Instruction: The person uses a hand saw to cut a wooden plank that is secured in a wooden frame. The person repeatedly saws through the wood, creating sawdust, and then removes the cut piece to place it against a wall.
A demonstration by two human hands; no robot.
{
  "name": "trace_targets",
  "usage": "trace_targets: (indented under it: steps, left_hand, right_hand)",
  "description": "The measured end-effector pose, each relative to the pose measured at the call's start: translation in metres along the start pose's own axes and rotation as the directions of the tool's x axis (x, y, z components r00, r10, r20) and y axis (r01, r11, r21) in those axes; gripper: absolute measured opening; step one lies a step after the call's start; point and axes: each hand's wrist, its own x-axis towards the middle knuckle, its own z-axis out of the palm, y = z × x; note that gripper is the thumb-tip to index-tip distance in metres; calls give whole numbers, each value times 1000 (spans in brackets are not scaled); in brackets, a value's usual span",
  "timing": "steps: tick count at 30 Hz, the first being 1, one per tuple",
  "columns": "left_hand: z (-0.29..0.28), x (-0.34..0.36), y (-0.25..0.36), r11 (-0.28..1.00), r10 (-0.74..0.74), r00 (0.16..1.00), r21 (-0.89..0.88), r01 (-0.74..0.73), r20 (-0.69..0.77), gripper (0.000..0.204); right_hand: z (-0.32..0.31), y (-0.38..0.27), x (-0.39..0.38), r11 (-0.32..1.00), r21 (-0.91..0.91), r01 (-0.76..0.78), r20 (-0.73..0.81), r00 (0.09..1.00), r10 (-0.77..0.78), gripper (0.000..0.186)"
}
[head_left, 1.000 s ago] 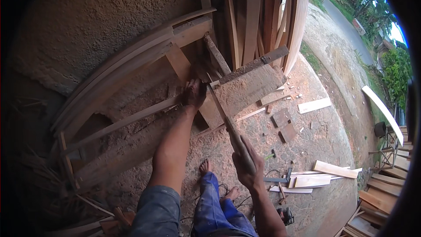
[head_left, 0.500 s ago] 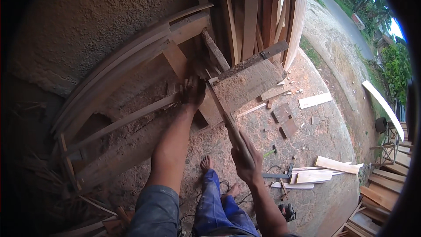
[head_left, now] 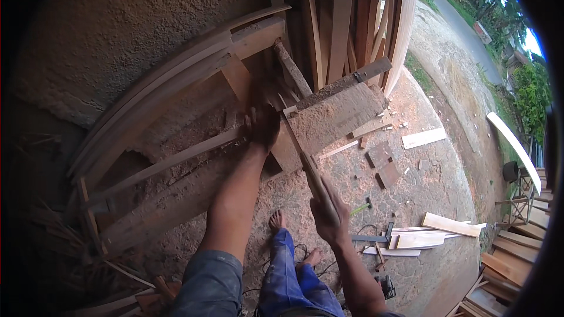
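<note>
Ahead of my left hand point(head_left: 262, 128) and off to its left rises a rough, shadowed wall point(head_left: 147, 29). Beneath both my hands, and far out to the right of them, spreads a cracked concrete floor point(head_left: 437, 196), strewn with shavings. A long wooden frame point(head_left: 158, 85) curves along the wall, to the left of my left hand and beyond it. Past both hands, tall boards point(head_left: 338, 23) lean upright in a close row. Nearer, just right of my left hand and ahead of my right hand point(head_left: 335, 214), lies a tabletop point(head_left: 341, 118) of thick plank, coated in sawdust.

From the left a slim wooden strip point(head_left: 188, 156) runs in under my left hand. That hand rests on it near the tabletop's left end; it is in shadow, so I cannot tell how tightly my fingers close. My right hand is clenched round the thick rear part of a long, narrow tool point(head_left: 309, 169), whose thin end points away from me and reaches close beside my left hand. I see it nearly edge-on and cannot tell its exact kind.

To the right of my right hand, a loose pile of pale boards point(head_left: 420, 239) lies on the floor, with one whitish board point(head_left: 424, 138) farther ahead. A dark square point(head_left: 390, 230) touches the pile's near side, and just right of my right hand lies a small green-handled hammer point(head_left: 361, 208).
</note>
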Motion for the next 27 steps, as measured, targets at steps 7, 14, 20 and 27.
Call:
trace_targets:
  steps: [7,14,20,27]
  left_hand:
    - [8,-2,-11,989,-126,984,-97,114,-127,29]
    - [8,0,3,967,-151,989,-208,149,5,31]
    - [17,-9,4,999,-23,984,-28,18,-179,19]
    - [11,3,-4,967,-189,968,-202,154,-167,19]
  right_hand:
    - [-6,4,-21,994,-41,106,8,994,-106,51]
    - [-24,7,-60,985,-117,130,-16,991,-133,57]
    - [30,2,62,987,-1,161,-34,986,-161,58]
    - [-55,13,-124,942,-324,-87,106,986,128,57]
